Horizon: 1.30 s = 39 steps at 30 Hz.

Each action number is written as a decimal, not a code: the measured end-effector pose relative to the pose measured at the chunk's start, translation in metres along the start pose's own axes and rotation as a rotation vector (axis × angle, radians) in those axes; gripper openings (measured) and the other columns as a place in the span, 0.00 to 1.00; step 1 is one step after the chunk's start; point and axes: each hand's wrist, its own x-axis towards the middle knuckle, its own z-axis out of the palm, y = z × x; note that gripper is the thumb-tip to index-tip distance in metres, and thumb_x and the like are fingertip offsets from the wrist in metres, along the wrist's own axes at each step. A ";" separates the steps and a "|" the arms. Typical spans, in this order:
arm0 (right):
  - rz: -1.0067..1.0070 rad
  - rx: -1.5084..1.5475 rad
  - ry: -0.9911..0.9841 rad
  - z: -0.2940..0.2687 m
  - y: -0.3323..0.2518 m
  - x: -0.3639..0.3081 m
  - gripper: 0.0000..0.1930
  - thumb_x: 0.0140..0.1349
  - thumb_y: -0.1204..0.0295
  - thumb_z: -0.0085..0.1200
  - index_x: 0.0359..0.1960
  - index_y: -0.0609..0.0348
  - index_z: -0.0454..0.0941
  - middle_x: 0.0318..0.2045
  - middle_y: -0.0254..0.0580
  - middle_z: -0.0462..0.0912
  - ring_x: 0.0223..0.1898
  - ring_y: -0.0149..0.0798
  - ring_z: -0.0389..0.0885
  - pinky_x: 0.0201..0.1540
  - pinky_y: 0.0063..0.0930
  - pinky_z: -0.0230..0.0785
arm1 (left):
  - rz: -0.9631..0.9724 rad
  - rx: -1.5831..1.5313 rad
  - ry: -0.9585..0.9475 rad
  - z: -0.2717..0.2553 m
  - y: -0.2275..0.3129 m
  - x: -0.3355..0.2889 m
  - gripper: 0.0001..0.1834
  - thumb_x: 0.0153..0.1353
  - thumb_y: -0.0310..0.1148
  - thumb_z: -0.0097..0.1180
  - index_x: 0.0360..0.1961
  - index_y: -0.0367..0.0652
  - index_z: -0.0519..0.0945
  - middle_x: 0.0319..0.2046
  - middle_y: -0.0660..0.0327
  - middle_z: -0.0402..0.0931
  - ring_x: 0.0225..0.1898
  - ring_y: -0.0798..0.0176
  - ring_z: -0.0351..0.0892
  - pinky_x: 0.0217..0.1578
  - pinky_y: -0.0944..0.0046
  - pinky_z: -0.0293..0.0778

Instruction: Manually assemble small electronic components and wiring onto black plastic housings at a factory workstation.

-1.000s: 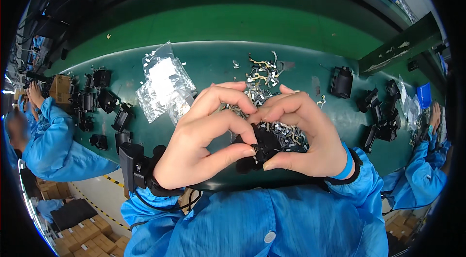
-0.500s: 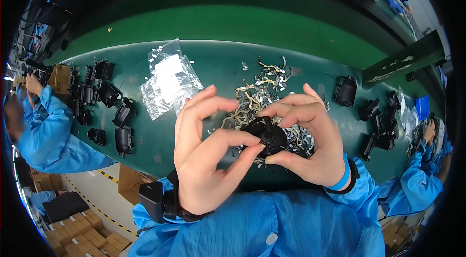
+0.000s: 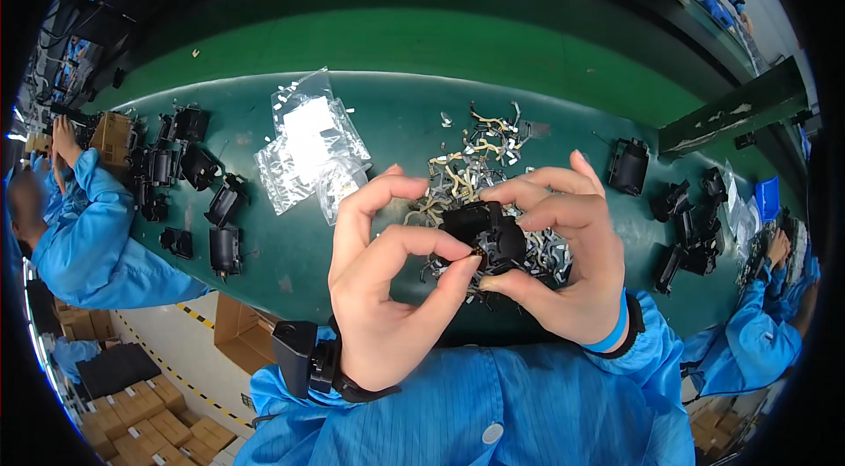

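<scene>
A green bench (image 3: 290, 265) spanned the scene, with one co-worker (image 3: 88, 242) at the left and another (image 3: 748, 334) at the right. Black parts (image 3: 198, 168) lay in a loose group on the bench's left side, and a tangled heap of cables (image 3: 475, 174) spread across the middle. Clear bags (image 3: 304, 145) lay left of the heap, while a smaller cluster (image 3: 700, 246) of black parts sat to the right. The right hand (image 3: 568, 237) gripped a black housing (image 3: 502, 237) between thumb and fingers, over the heap's near end. The left hand (image 3: 387, 281) had its thumb and forefinger pinched together at the housing's left side; whatever lay between those tips was too small to tell. A blue band (image 3: 609, 331) circled the right wrist.
</scene>
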 end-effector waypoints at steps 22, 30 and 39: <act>-0.024 0.011 0.056 -0.001 -0.001 -0.001 0.27 0.45 0.69 0.73 0.44 0.54 0.69 0.48 0.39 0.83 0.53 0.45 0.75 0.66 0.60 0.47 | -0.034 -0.203 -0.121 -0.004 -0.010 0.005 0.10 0.43 0.20 0.69 0.28 0.42 0.83 0.50 0.55 0.69 0.58 0.50 0.70 0.60 0.50 0.65; -0.032 0.059 -0.134 -0.012 0.007 0.001 0.30 0.48 0.65 0.73 0.47 0.53 0.64 0.48 0.47 0.83 0.59 0.42 0.72 0.70 0.59 0.28 | -0.143 -0.292 -0.380 -0.018 -0.014 0.020 0.11 0.43 0.24 0.73 0.29 0.40 0.84 0.53 0.56 0.66 0.60 0.55 0.64 0.65 0.48 0.57; -0.074 0.074 -0.242 -0.022 0.007 0.016 0.28 0.49 0.63 0.73 0.47 0.53 0.68 0.47 0.44 0.84 0.57 0.43 0.74 0.69 0.67 0.32 | -0.181 -0.407 -0.576 -0.021 -0.024 0.033 0.09 0.46 0.26 0.72 0.28 0.41 0.84 0.51 0.57 0.65 0.57 0.58 0.65 0.65 0.53 0.57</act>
